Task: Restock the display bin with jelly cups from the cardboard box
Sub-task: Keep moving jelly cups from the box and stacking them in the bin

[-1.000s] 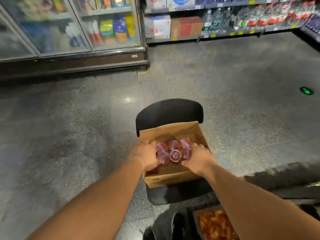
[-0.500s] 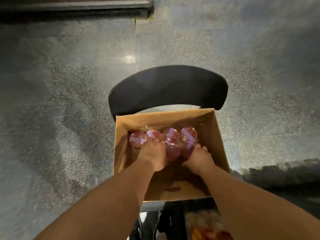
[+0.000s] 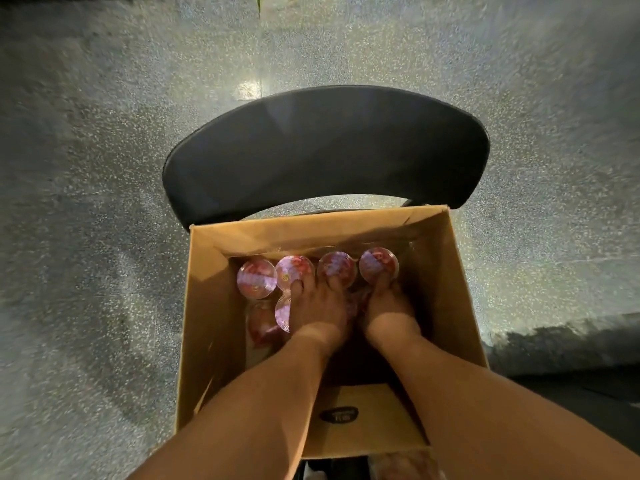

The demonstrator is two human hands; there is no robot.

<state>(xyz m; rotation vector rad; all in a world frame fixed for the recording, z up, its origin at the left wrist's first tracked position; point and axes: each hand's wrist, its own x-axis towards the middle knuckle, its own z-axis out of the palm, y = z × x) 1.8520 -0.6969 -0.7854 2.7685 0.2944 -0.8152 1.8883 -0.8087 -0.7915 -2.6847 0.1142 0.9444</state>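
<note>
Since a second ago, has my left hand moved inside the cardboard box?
Yes. The left hand has gone from the cardboard box's left rim deeper in, toward the far wall.

Pink-lidded jelly cups (image 3: 257, 278) stand in a row against the far wall of the open box (image 3: 211, 327).

Both your hands are down inside the cardboard box (image 3: 446, 271). Your left hand (image 3: 318, 313) and right hand (image 3: 389, 308) lie side by side, fingertips on the jelly cups (image 3: 256, 278) rowed just beyond them; a black chair (image 3: 325, 150) stands past the box.
</note>
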